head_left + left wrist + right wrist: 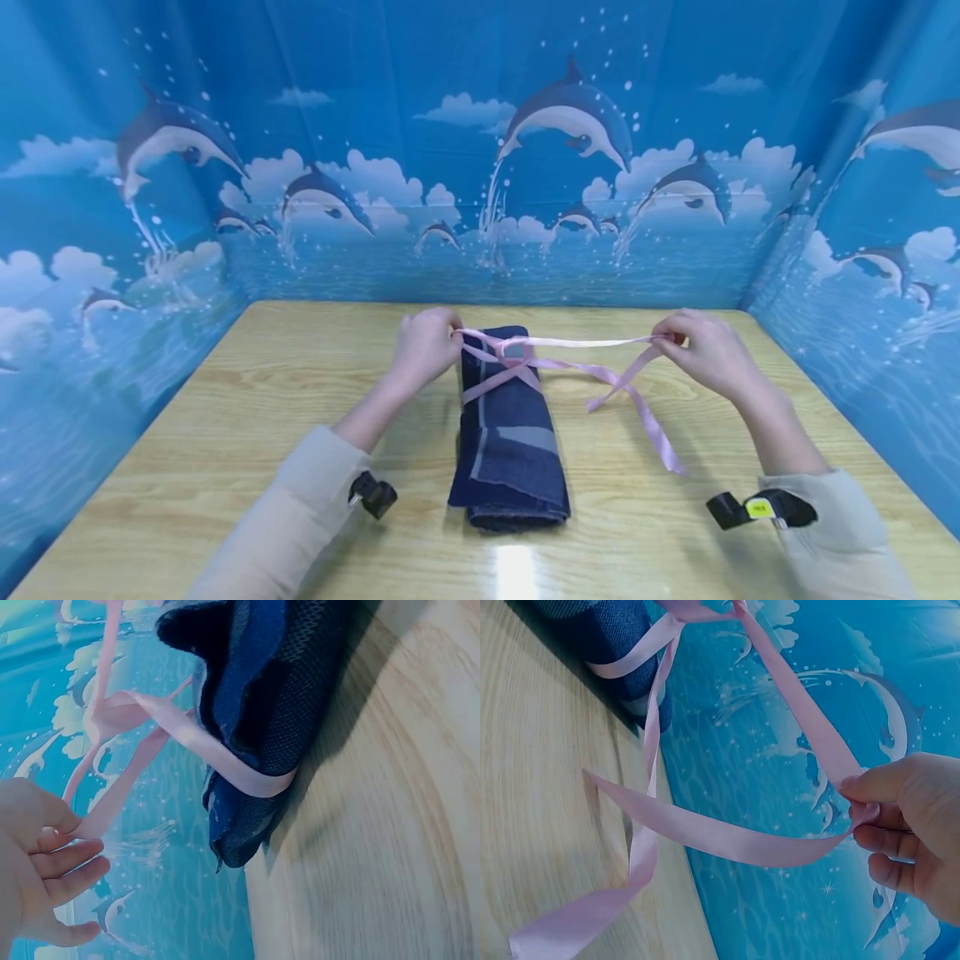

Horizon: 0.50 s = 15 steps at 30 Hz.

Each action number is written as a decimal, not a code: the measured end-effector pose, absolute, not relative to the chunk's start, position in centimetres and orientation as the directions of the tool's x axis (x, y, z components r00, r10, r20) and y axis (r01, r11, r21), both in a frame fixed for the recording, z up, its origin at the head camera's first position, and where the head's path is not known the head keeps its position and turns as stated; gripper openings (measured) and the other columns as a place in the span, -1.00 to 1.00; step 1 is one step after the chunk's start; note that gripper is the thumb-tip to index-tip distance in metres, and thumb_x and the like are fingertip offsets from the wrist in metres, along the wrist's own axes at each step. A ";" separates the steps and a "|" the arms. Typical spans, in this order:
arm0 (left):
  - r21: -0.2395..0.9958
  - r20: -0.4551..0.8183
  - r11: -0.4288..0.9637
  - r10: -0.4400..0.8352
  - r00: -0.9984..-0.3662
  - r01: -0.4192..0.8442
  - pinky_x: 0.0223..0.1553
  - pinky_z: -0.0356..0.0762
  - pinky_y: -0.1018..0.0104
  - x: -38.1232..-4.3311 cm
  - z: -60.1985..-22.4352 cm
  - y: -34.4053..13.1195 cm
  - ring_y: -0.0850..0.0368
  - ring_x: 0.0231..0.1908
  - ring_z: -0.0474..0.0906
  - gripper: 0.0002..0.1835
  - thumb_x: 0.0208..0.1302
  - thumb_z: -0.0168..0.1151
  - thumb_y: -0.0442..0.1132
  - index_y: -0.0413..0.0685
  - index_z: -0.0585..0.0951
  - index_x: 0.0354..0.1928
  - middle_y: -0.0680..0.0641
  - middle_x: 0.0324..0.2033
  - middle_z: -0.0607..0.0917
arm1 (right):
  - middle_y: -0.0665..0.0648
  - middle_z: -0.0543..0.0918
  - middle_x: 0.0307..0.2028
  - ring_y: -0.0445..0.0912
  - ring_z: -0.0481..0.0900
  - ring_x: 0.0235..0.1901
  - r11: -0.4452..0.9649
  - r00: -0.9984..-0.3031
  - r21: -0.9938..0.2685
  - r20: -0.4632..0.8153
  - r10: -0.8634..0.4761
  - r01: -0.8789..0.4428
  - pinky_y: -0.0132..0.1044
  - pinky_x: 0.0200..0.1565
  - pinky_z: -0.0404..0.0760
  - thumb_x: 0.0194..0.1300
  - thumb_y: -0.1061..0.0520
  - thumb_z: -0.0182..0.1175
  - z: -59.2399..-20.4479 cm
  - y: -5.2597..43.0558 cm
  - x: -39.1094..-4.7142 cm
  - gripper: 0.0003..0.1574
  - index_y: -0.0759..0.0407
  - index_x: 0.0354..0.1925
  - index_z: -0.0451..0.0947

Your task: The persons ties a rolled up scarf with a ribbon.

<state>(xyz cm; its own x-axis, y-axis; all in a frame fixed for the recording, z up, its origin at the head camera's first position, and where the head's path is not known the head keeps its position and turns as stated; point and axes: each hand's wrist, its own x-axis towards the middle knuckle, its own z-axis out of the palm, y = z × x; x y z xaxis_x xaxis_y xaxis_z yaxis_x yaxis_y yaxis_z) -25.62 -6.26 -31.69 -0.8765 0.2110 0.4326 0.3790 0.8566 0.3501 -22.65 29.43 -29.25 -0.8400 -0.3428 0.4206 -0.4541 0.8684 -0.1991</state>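
A rolled piece of dark blue denim point(517, 475) lies lengthwise on the table, with a pink ribbon point(487, 385) wrapped around its far part and crossed on top. My left hand point(429, 346) pinches a loop of the ribbon between thumb and forefinger, just left of the roll; in the left wrist view its other fingers point(75, 879) stand apart from the ribbon. Off to the right, my right hand point(705, 350) pinches another length, stretched nearly straight from the knot area. One ribbon end point(562, 926) trails down onto the table; a second hangs from the right hand.
The pale wooden table point(300, 400) runs back to a blue curtain point(375, 167) printed with dolphins, which also encloses both sides. Small black cameras point(372, 494) sit on both sleeved wrists.
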 end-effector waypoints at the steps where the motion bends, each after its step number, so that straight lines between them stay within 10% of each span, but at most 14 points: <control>1: 0.392 0.411 0.848 0.186 -0.893 0.357 -0.10 0.43 0.01 -25.7 -31.6 -6.4 -0.01 -0.30 0.60 -0.87 0.14 0.15 -0.35 -0.14 0.66 -0.30 -0.08 -0.34 0.71 | 0.07 0.59 -0.44 -0.08 0.48 -0.45 0.866 -0.836 -0.197 0.424 -0.347 -0.460 -0.21 -0.42 0.41 0.17 0.24 0.25 -29.3 29.6 -22.7 -0.90 0.24 -0.30 0.64; 7: 0.604 0.326 0.741 0.104 -0.940 0.292 -0.38 0.50 0.23 -26.0 -30.8 -7.3 0.05 -0.42 0.56 -0.85 0.22 0.11 -0.35 -0.18 0.65 -0.24 -0.11 -0.38 0.69 | 0.07 0.61 -0.45 -0.09 0.49 -0.47 0.865 -0.828 -0.184 0.436 -0.354 -0.466 -0.20 -0.43 0.42 0.16 0.23 0.26 -29.7 30.4 -22.8 -0.90 0.24 -0.31 0.64; 15: 0.487 0.331 0.801 0.201 -0.922 0.349 -0.51 0.40 0.30 -25.7 -30.1 -9.0 0.11 -0.52 0.52 -0.83 0.25 0.16 -0.30 -0.14 0.71 -0.23 -0.10 -0.34 0.73 | 0.09 0.62 -0.44 -0.07 0.51 -0.46 0.874 -0.837 -0.179 0.424 -0.346 -0.452 -0.17 -0.42 0.44 0.17 0.23 0.26 -30.0 30.9 -23.0 -0.90 0.24 -0.31 0.64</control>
<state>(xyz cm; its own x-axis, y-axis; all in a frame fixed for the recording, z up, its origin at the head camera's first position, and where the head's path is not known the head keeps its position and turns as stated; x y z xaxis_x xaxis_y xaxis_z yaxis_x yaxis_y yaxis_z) -25.74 -9.02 -30.12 -0.9220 0.2011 0.3308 0.3492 0.8008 0.4867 -22.97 30.89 -29.96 -0.8369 -0.3463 0.4240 -0.4522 0.8738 -0.1788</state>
